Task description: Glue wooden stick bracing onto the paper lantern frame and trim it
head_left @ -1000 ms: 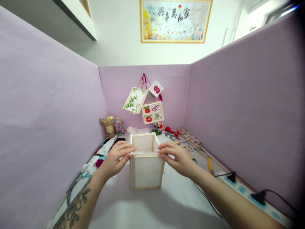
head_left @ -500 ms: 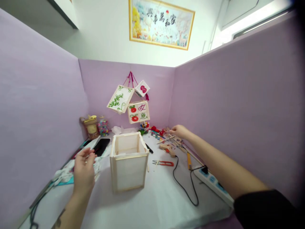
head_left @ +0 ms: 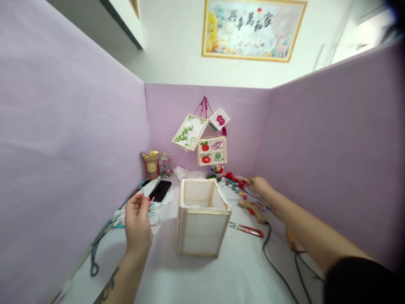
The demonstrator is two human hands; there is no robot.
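A box-shaped frame of thin wooden strips, covered in white fabric or paper and open at the top, stands upright on the table. To its left, my left hand is raised with thumb and fingers pinched together. A thin reddish sliver shows at its fingertips, too small to name. My right hand reaches far to the right, over a pile of thin sticks by the right wall. Motion smears its fingers, so what they hold is unclear. Neither hand touches the box.
Right of the box lie red-handled snips and a wooden-handled corded tool. A black phone, a woven pot and a jar of beads are at back left. Decorated panels hang on the back wall. Purple partitions enclose the table.
The view has turned left, shifting everything rightward in the picture. My right hand stays over the stick pile, lower against the surroundings and more blurred. My left hand keeps its pinch beside the box.
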